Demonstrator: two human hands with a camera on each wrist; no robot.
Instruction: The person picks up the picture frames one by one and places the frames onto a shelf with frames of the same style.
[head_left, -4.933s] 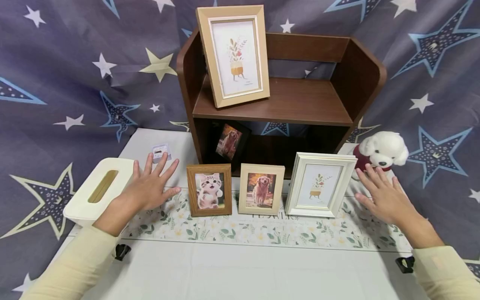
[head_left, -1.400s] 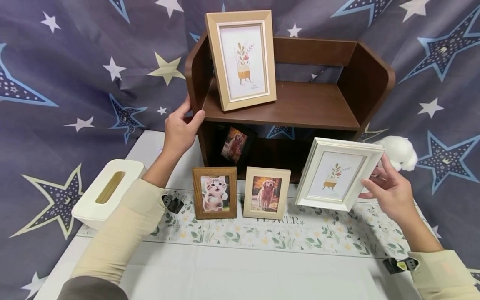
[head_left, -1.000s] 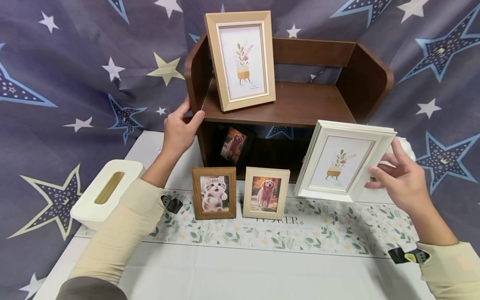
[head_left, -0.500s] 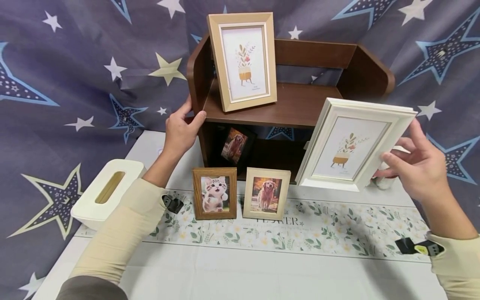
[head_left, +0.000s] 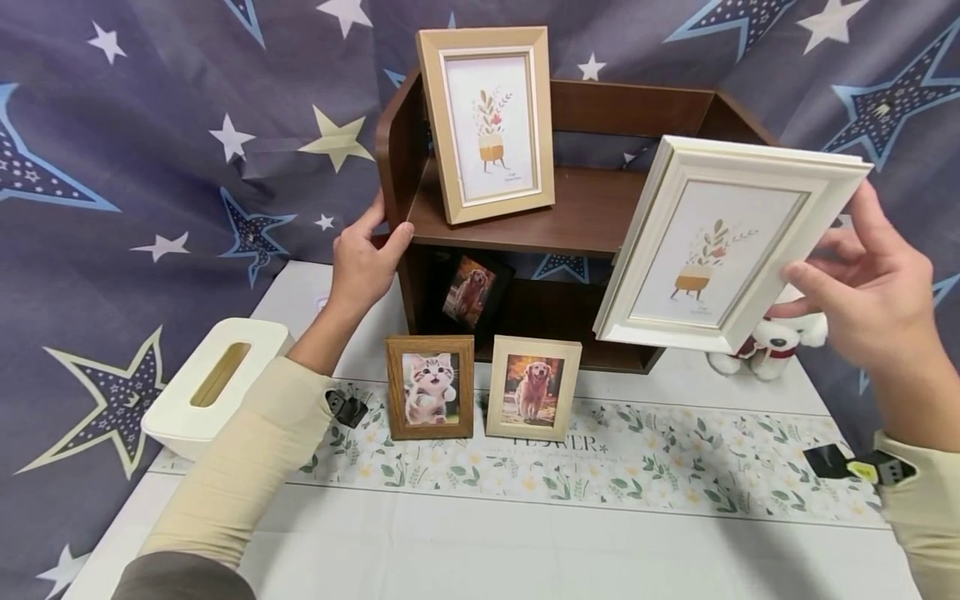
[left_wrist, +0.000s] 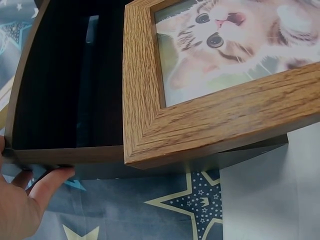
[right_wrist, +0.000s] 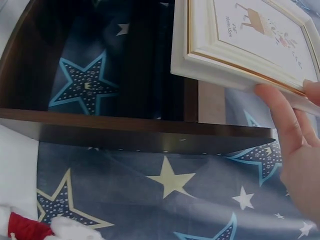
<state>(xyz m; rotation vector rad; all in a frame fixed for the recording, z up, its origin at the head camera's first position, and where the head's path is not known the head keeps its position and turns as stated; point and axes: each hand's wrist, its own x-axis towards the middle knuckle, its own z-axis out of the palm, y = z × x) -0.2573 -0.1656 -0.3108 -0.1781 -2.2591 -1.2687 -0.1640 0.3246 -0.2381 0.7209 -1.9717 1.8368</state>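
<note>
My left hand [head_left: 367, 258] grips the left side panel of the dark brown shelf [head_left: 600, 204], thumb at the front edge and other fingers behind it. In the right wrist view, my right hand [right_wrist: 300, 145] pinches the edge of a white picture frame [right_wrist: 220, 67] with a potted-plant print. This frame hangs in the air, tilted, overlapping the shelf's right half in the head view. On the upper board stands a tan picture frame [head_left: 483, 202]. Before the shelf stand a brown wooden frame [head_left: 393, 392] with a kitten photo and a pale wood frame [head_left: 495, 392] with a dog photo.
Inside the lower compartment leans a black frame [head_left: 470, 292] with a dog photo. A white tissue box [head_left: 180, 392] stands at the left. A plush dog [head_left: 776, 342] sits at the right, partly hidden. A floral runner [head_left: 660, 458] crosses the white table.
Both hands lay spread near the tabletop at first. The left now grips the shelf side and stays there. The right has lifted the white frame off the table, up and to the right.
</note>
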